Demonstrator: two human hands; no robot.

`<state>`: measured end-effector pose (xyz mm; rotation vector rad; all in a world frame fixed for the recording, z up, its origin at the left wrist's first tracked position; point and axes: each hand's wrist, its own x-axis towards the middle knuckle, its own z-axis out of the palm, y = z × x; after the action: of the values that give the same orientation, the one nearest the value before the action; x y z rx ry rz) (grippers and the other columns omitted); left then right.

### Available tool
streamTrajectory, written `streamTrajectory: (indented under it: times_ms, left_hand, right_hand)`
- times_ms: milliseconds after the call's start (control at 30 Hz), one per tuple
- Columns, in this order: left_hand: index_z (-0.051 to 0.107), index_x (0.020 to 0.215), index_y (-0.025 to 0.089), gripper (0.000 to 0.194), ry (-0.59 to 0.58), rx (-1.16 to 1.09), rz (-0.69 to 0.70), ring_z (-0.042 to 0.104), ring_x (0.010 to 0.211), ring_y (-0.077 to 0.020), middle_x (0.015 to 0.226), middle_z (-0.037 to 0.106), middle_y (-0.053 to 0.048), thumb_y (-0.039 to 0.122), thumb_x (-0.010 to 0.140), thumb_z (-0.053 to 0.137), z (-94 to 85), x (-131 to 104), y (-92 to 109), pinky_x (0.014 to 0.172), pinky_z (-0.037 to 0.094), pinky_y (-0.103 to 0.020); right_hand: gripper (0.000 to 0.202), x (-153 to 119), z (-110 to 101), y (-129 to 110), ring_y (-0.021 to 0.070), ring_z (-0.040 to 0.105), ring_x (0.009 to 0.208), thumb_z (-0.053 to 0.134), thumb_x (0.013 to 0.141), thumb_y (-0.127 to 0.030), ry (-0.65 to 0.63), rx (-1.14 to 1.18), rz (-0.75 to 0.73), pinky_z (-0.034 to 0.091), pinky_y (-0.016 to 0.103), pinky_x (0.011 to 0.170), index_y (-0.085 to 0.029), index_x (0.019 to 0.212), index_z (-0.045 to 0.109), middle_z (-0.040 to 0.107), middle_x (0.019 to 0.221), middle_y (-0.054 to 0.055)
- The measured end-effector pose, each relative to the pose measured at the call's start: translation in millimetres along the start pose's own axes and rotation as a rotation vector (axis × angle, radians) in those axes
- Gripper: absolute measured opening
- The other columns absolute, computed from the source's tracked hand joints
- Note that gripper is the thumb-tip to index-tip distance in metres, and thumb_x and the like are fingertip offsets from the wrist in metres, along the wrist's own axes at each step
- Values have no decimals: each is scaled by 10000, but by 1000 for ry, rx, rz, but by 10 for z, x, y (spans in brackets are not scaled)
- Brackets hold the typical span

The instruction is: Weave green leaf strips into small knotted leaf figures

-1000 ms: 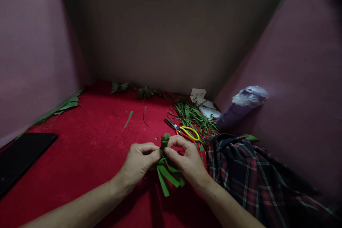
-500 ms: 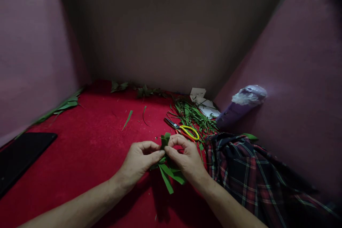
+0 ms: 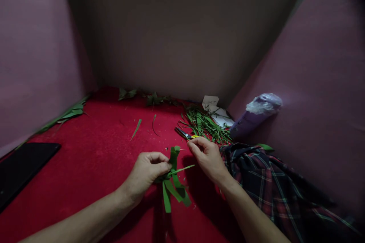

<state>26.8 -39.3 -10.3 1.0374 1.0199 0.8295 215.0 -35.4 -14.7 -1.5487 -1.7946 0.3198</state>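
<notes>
My left hand [image 3: 146, 171] is closed on a bundle of folded green leaf strips [image 3: 173, 190], pinching it between thumb and fingers. Loose strip ends hang down and stick up from the bundle, and one narrow strip points right. A thin pale sliver shows near its top end. To the right of the bundle and apart from it, my right hand [image 3: 207, 159] has thumb and fingertips drawn together; whatever they hold, if anything, cannot be made out. Just beyond that hand lie scissors [image 3: 185, 134] with dark blades; the hand hides most of their yellow handle.
A red floor covering [image 3: 99, 152] spreads below. A heap of cut leaf strips [image 3: 207, 123] and white paper [image 3: 221, 115] lie at back right. Plaid cloth [image 3: 262, 182] is at right, beside a purple roll with plastic [image 3: 253, 115]. A black flat object [image 3: 25, 167] lies left.
My right hand has let go of the leaf bundle and moved right, over the scissors' handle. My left hand still holds the bundle, whose strips now spread out more visibly.
</notes>
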Motion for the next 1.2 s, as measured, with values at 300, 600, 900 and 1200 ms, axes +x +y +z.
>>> streamTrajectory:
  times_ms: [300,600,900,1200]
  left_hand:
    - [586,534,136,138,-21,-16,9,422,427,-79,460,528,34,232,582,673,-33,3,0,452,306,-209]
    - [622,581,123,129,-25,-20,16,465,439,-85,488,571,14,237,605,677,-67,30,-32,461,323,-209]
    - [638,629,128,205,-92,-28,-20,547,487,-121,562,643,-26,316,619,717,-76,39,13,500,380,-228]
    - [599,649,142,215,32,0,107,502,475,-99,546,600,11,346,666,667,-32,35,23,465,369,-202]
  right_hand:
    - [183,40,167,-44,174,538,757,481,772,-29,-228,-346,-198,397,267,676,-181,767,581,583,824,61]
    - [212,61,209,-32,188,514,720,441,756,15,-240,-482,-181,383,282,642,-168,758,548,556,805,82]
    - [127,46,-141,-88,150,535,832,433,867,-135,-91,34,-180,410,274,769,-193,846,543,559,878,33]
    - [103,-98,-161,-281,166,568,927,577,780,-132,-331,541,-107,420,315,844,-186,700,612,610,975,35]
